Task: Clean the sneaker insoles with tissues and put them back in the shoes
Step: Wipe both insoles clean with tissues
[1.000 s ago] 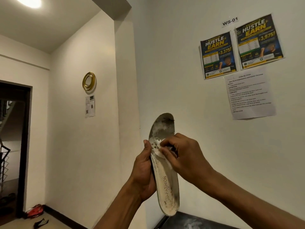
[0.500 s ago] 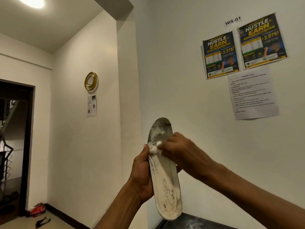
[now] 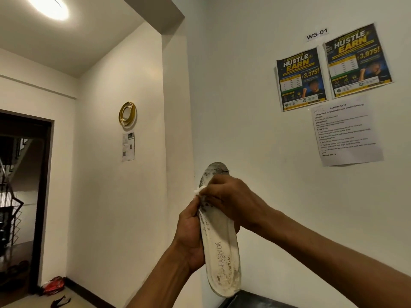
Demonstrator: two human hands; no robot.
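- Head view: a white insole (image 3: 222, 252) is held up in front of the wall (image 3: 244, 107), low in the picture toward 6 o'clock. It stands nearly upright, with its grey, grimy toe end at 12 o'clock and its heel at 6 o'clock. The word FASHION is printed along it, and brown specks are scattered near the heel.
- The left hand (image 3: 191, 234) comes up from 7 o'clock. Its grip is closed on the insole's left edge at mid-length, with the thumb lying along the face.
- The right hand (image 3: 231, 201) reaches in from 4 o'clock. Its grip pinches a small wad of white tissue (image 3: 198, 191) and presses it against the insole just below the toe end, covering that part.
- At 2 o'clock two dark posters (image 3: 301, 78) hang side by side under a WS-01 label (image 3: 317, 34), with a printed sheet (image 3: 347, 132) just below them.
- At 10 o'clock a gold ring (image 3: 127, 114) hangs on the side wall with a small paper (image 3: 128, 146) beneath it.
- A ceiling light (image 3: 47, 6) glows at 11 o'clock.
- A dark doorway (image 3: 22, 196) opens at 9 o'clock. A red object (image 3: 53, 285) lies on the floor at 7 o'clock, too small to identify.
- A dark tabletop (image 3: 255, 300) edge shows at 5 o'clock, just under the heel.
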